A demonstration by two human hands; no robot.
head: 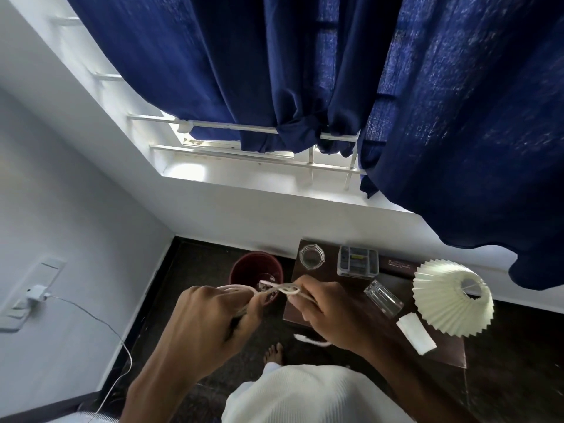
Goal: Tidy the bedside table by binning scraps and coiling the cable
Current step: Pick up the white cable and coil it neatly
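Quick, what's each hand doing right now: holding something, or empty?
Left hand: closed, gripping loops of the white cable.
Right hand: closed, pinching the same cable.

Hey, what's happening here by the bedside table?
A person stands at the bedside table with a white cable partly looped between both hands. The left hand grips the gathered loops and the right hand pinches the next turn. A red bin stands on the floor beside the table. A white paper scrap lies on the table by a pleated lampshade, not yet binned.
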